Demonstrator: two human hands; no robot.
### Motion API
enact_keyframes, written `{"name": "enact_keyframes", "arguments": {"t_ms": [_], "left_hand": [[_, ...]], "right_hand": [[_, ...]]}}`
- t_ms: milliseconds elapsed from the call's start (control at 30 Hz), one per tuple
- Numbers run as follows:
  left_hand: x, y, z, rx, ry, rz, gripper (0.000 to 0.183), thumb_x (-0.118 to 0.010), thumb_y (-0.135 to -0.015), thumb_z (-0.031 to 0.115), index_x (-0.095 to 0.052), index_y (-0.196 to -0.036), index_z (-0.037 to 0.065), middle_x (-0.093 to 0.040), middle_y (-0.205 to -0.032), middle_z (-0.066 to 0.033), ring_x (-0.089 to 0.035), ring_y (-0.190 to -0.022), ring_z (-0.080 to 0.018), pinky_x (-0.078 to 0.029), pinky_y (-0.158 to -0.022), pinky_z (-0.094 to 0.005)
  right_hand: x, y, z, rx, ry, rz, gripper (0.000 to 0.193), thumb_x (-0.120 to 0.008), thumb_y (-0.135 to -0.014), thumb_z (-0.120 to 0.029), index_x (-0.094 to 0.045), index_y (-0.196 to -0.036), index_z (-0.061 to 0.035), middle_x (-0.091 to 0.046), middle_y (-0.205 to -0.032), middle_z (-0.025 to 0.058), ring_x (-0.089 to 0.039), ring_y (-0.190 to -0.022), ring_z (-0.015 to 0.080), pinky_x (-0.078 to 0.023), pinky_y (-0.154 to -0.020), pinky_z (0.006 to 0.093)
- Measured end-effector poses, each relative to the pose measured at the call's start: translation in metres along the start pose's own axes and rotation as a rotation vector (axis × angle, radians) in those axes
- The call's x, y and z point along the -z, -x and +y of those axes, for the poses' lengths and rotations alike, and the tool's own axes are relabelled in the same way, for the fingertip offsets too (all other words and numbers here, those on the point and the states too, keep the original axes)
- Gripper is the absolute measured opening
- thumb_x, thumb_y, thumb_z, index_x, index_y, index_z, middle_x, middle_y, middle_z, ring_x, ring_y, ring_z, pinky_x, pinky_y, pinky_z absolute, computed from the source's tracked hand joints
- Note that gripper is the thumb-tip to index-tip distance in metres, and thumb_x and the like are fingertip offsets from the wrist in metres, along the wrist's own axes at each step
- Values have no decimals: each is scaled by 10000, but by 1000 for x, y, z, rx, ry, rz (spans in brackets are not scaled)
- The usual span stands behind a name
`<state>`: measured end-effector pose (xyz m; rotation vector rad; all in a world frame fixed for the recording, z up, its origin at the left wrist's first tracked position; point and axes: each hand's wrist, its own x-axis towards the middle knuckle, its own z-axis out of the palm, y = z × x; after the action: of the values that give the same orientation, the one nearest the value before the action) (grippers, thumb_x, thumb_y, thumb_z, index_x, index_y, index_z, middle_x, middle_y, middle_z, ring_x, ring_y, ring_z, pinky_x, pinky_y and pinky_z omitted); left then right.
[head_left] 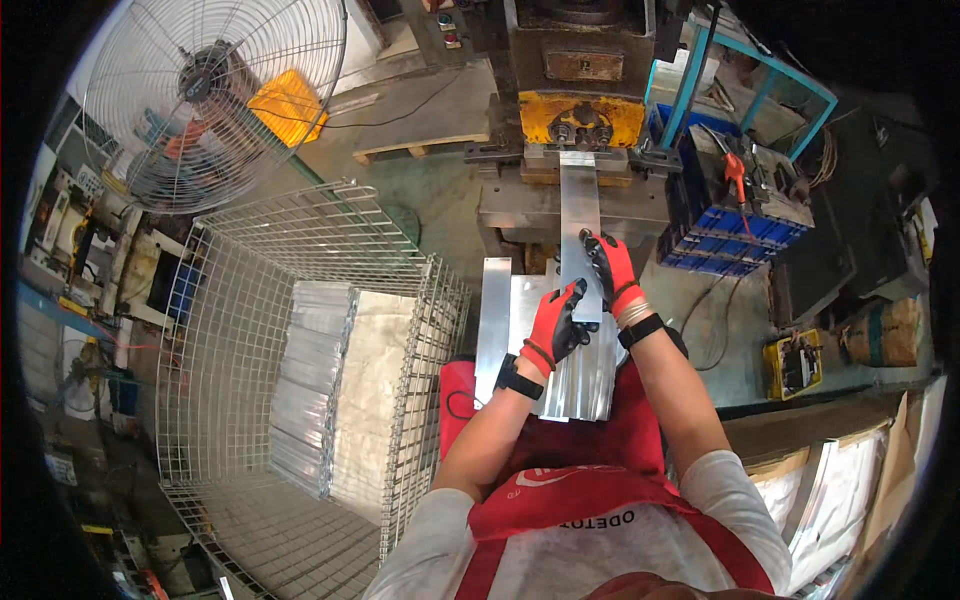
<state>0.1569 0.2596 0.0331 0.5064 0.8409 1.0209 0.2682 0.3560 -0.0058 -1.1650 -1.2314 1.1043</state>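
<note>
A long shiny metal strip (579, 205) runs from my lap up into the press machine (580, 95). My right hand (611, 268), in a red and black glove, grips the strip's right edge near its lower part. My left hand (556, 322), gloved the same way, rests on the strip's lower end, fingers curled over it. Under both hands a stack of similar metal sheets (580, 370) lies across my lap on a red apron. One more strip (494, 325) lies along the stack's left side.
A wire mesh cage (240, 330) at my left holds stacked metal strips (305, 390) and a white liner. A large fan (210, 95) stands behind it. Blue crates (735, 235) with tools sit right of the press. A yellow box (795, 365) lies on the floor.
</note>
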Motion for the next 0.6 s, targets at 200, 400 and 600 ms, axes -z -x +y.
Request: {"name": "enact_keyframes", "arguments": {"t_ms": [200,400,600], "left_hand": [[6,-7,-5,-20,46,-67,290,-522,-840,364,-545,-873,76,-577,-680,-54,-554,-483,-147,-383,-350,-229],[27,-14,-10,15,116,-208,240,-521,-847,334,-542,-902,101,-572,-702,-43,-584,-536,-152,-399,-379,-235],[30,-15,-17,-175,-92,-196,236,-466,-875,316,-542,-936,101,-576,-760,-38,-604,-608,-159,-425,-433,-247]], "right_hand": [[6,-4,3,-58,-155,-53,230,-528,-828,-218,-581,-776,0,-538,-699,5,-471,-665,82,-377,-609,255],[0,-1,4,25,-33,-9,234,-559,-817,-220,-523,-660,-50,-435,-618,-44,-363,-593,54,-304,-522,251],[4,-5,6,-19,-24,13,231,-574,-805,-187,-491,-615,-86,-410,-570,-76,-352,-512,43,-273,-445,244]]}}
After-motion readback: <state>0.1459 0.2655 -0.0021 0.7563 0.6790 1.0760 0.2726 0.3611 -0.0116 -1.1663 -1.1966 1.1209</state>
